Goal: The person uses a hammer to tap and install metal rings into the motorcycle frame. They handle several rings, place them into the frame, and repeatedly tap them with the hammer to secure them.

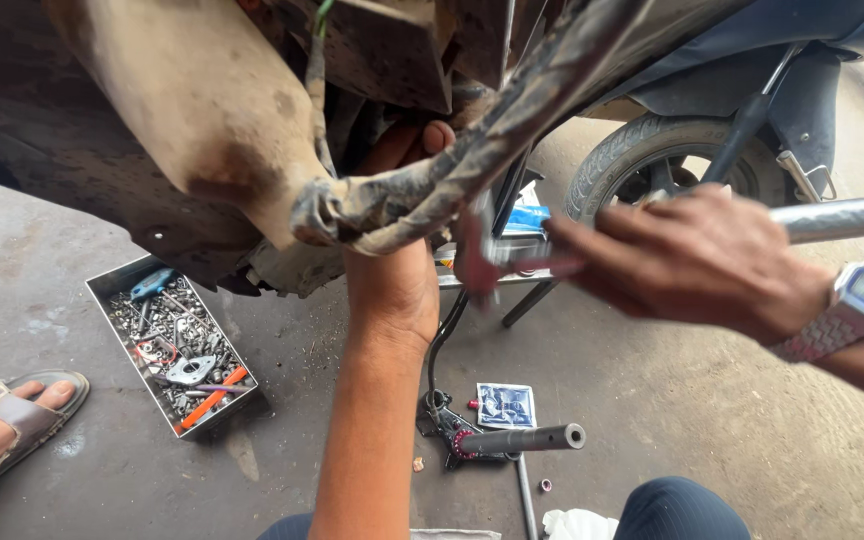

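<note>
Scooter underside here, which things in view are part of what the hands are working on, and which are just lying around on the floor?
In hand:
- left hand reaching up into the scooter underside
- right hand gripping a metal tool handle
- taped cable bundle hanging between them

Lying about:
- metal tray of small parts
- handlebar grip assembly
- small printed packet
- white rag

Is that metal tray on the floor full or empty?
Full. The metal tray lies flat on the concrete, crowded almost wall to wall with bolts, nuts and small parts, plus an orange-handled tool near one end.
</note>
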